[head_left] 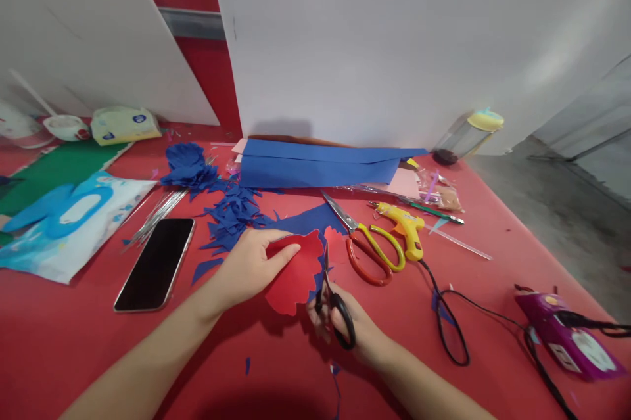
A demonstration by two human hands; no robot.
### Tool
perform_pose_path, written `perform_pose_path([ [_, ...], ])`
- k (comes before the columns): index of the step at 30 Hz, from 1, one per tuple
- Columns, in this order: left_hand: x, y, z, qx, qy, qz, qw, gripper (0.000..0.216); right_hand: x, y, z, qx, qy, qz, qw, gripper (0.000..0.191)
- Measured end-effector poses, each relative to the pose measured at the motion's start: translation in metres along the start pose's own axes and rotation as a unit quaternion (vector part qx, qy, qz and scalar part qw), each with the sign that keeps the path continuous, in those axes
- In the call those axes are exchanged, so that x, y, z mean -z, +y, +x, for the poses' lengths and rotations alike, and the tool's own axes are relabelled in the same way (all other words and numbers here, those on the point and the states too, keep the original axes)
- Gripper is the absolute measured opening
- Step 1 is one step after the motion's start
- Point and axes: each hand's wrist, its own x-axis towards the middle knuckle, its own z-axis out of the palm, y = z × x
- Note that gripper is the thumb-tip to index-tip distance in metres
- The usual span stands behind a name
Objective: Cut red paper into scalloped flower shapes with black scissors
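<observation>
My left hand [249, 265] pinches a piece of red paper [296, 272] with a scalloped edge, holding it just above the red table. My right hand [345, 325] grips black-handled scissors [335, 305], whose blades point up into the right edge of the red paper. A dark blue sheet [308, 219] lies under the paper. Blue paper scraps [231, 213] are scattered just beyond my left hand.
A black phone [156, 262] lies at the left. Red-and-yellow scissors [367, 242] and a yellow glue gun [404, 226] with a black cord lie to the right. Folded blue sheets [320, 163] rest against white boards. A purple box [566, 334] sits far right, a tissue pack [69, 219] far left.
</observation>
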Motion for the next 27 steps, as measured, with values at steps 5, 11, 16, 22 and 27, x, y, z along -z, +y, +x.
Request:
perform_pose_path([
  [5,-0.0005,0.0006,-0.0002,0.013,-0.001,-0.009,1.000,0.029,0.0034,0.0016,0.0018,-0.010,-0.028,0.003,1.000,0.054],
  [11,-0.0001,-0.0020,-0.0013,0.000,0.000,0.011,1.000,0.028,0.0039,-0.0011,0.0022,-0.013,-0.040,-0.010,0.999,0.057],
  [16,0.0007,-0.0008,-0.0008,0.001,-0.001,0.010,1.000,0.028,0.0024,-0.0033,0.0001,-0.014,-0.047,0.004,0.999,0.060],
  [22,0.0002,-0.0001,-0.0012,0.005,0.009,0.033,0.999,0.027,0.0037,-0.0019,-0.0021,-0.002,-0.049,0.002,0.999,0.056],
  [27,0.0009,-0.0013,-0.0015,0.001,0.009,0.024,1.000,0.028,0.0037,-0.0034,-0.0016,-0.009,-0.053,0.005,0.999,0.055],
])
